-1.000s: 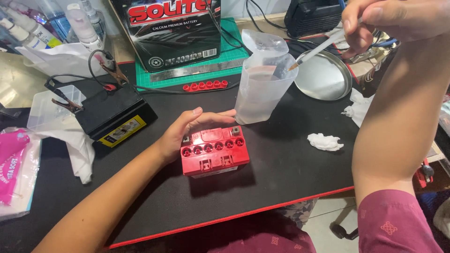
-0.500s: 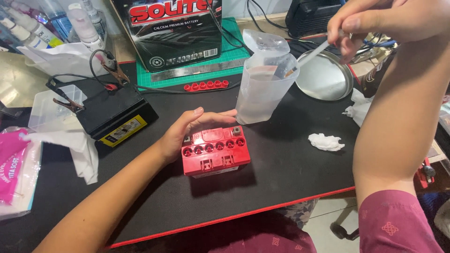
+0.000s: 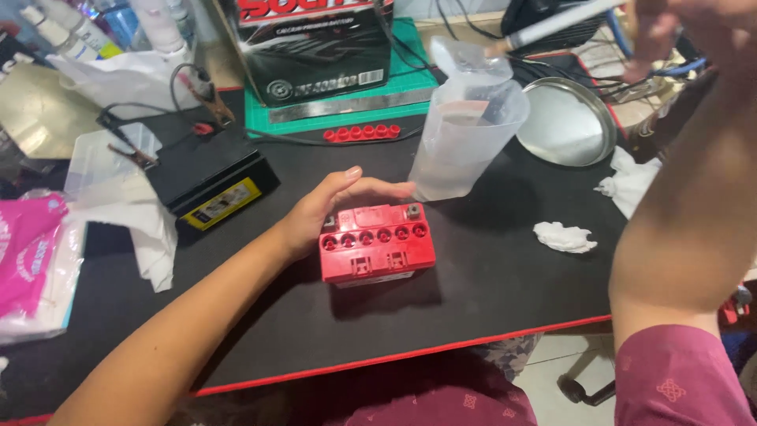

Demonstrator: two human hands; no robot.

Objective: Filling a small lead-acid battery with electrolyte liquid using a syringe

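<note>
1. Two hands in view: left hand [image 3: 327,209] lies flat on the back of the red battery [image 3: 374,243], fingers loosely spread along its far edge, steadying rather than gripping.
2. Right hand [image 3: 694,31] is raised at top right, fingers pinched round a thin white tool [image 3: 544,28]; the tool's tip hangs over the jug [image 3: 465,130].
3. Battery sits mid-mat [image 3: 489,292], long axis left-right, its row of six open ports facing up along the near side.
4. Jug stands just beyond the battery's right end, near but not touching.
5. Right hand lies up and right of the battery; left is far nearer.
6. Open mat in front and to the right; tissue wad [image 3: 564,237] lies right, black battery [image 3: 209,185] left.
</note>
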